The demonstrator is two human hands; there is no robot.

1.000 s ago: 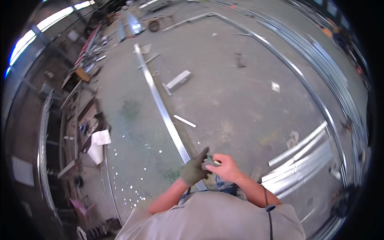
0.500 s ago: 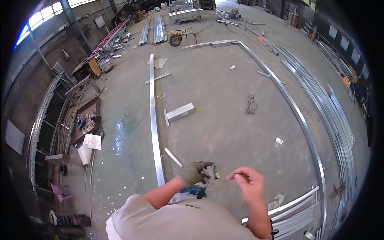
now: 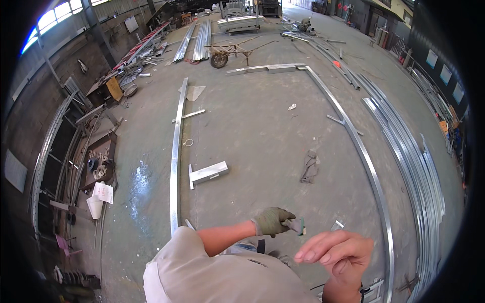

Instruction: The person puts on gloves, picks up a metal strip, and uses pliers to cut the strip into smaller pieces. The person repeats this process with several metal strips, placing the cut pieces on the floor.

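My left hand [image 3: 273, 221], in an olive-green work glove, is closed around a loose grey glove [image 3: 294, 225] with a green edge. This second glove sticks out from the fingertips toward my right hand. Bare and raised close to the head camera, my right hand [image 3: 338, 252] has loosely bent fingers pointing left; nothing shows in it. The two hands are apart. Beyond them on the floor lies a short metal box piece [image 3: 209, 173] with a crossbar at its left end.
A long metal beam [image 3: 178, 151] lies on the floor to the left. Another beam [image 3: 353, 144] curves along the right. Farther right are stacked metal profiles [image 3: 404, 136]. A wheelbarrow [image 3: 235, 50] stands at the back, and dark crumpled cloth [image 3: 309, 166] lies ahead.
My right hand has risen toward the camera and farther right of centre. My left hand has shifted right, still gripping the grey glove. The whole view has turned slightly.
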